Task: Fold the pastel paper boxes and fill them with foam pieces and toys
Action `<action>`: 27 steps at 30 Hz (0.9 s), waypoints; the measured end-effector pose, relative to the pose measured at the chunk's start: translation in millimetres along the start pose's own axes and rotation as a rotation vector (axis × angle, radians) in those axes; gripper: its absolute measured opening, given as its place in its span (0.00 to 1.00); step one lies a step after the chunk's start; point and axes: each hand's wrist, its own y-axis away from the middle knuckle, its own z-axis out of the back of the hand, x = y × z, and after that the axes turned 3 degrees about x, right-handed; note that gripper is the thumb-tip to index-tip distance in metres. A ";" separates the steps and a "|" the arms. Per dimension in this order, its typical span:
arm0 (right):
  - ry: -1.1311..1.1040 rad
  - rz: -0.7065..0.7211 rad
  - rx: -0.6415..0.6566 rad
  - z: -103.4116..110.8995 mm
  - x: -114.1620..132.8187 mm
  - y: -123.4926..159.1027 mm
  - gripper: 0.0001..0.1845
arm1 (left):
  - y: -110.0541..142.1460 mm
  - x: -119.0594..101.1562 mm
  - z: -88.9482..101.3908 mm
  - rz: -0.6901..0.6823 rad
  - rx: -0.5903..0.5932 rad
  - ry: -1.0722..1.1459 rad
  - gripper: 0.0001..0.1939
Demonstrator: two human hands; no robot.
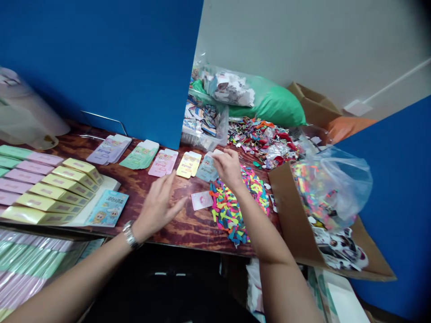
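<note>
A dark-stained plywood table (183,229) was set against blue partition panels (101,67). The right hand (229,169) was curled narrow, its fingertips (217,153) pressed on a pale blue-green paper packet (206,169) lying just to its left, long axis angled up the table, though whether the packet was gripped could not be told. The left hand (158,207) was held wide open and empty above the wood, farther from the packet, with a pale pink card (202,200) between the hands and a heap of multicoloured foam shapes (234,208) beside the card.
</note>
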 end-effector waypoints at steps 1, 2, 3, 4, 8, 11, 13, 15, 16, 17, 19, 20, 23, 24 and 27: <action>-0.073 0.043 -0.064 6.1 13.0 8.3 0.13 | -6.5 -8.4 -9.8 0.008 0.003 0.059 0.41; -0.133 0.072 -0.105 11.2 27.0 16.9 0.12 | -11.9 -15.4 -18.9 0.009 -0.001 0.093 0.44; -0.186 0.080 -0.134 15.2 41.4 25.4 0.11 | -15.9 -20.9 -26.8 0.005 -0.006 0.107 0.49; -0.232 0.067 -0.157 17.8 55.6 33.4 0.11 | -18.5 -25.0 -33.5 0.003 -0.007 0.103 0.53; -0.400 -0.045 -0.211 16.9 98.3 56.6 0.10 | -14.0 -29.5 -46.4 0.021 -0.082 -0.001 0.56; -0.489 -0.044 -0.253 9.8 110.0 67.5 0.12 | -3.1 -26.6 -43.3 0.089 -0.093 0.035 0.43; -0.458 -0.033 -0.322 4.5 111.6 74.7 0.16 | 2.9 -24.7 -38.3 0.151 -0.067 0.117 0.36; -0.379 -0.031 -0.396 -0.6 111.6 82.4 0.18 | 6.6 -23.8 -33.4 0.185 -0.065 0.176 0.36; -0.348 -0.026 -0.402 -2.9 111.6 86.3 0.17 | 7.6 -23.7 -31.2 0.182 -0.064 0.195 0.38; -0.333 -0.020 -0.388 -4.9 111.8 90.0 0.16 | 8.2 -23.8 -29.2 0.168 -0.057 0.209 0.42; -0.359 -0.004 -0.298 -6.8 113.0 96.3 0.14 | 8.4 -24.0 -25.5 0.126 -0.021 0.216 0.47; -0.395 0.001 -0.238 -6.7 113.9 98.7 0.14 | 8.4 -23.9 -23.6 0.096 0.003 0.207 0.47; -0.580 -0.053 -0.131 -3.1 116.7 102.3 0.17 | 8.9 -21.9 -18.2 -0.021 0.062 0.129 0.40; -0.660 -0.107 -0.136 -1.6 117.3 102.0 0.19 | 9.6 -20.8 -16.9 -0.067 0.076 0.096 0.38; -0.868 -0.291 -0.163 0.4 116.9 97.3 0.20 | 13.0 -17.5 -15.3 -0.161 0.077 0.006 0.35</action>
